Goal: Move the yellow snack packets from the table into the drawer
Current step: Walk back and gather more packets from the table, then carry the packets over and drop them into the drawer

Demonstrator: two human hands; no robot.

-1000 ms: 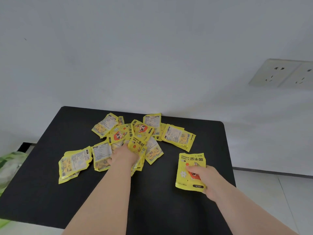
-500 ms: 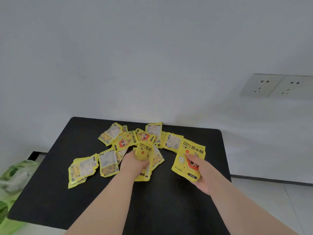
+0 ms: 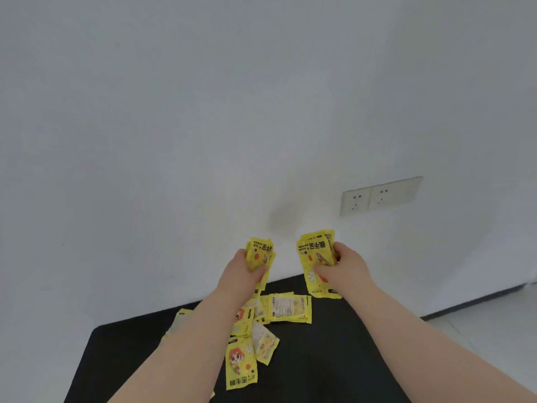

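**Both hands lifting yellow packets**

At centre frame, the left hand (image 3: 242, 270) is clutching a small yellow packet bundle (image 3: 259, 253). Right of it, the right hand (image 3: 344, 269) is pinching a larger yellow packet (image 3: 315, 257). Loose packets (image 3: 241, 362) are lying below on the black table (image 3: 334, 359).

Loose packets (image 3: 261, 330) on table (image 3: 334, 359), wall outlet (image 3: 380, 196) behind right, each raised hand holding packets above

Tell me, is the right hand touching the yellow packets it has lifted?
Touching. The head view shows the right hand closed on the yellow packets, fingers wrapped over their front, above the black table.
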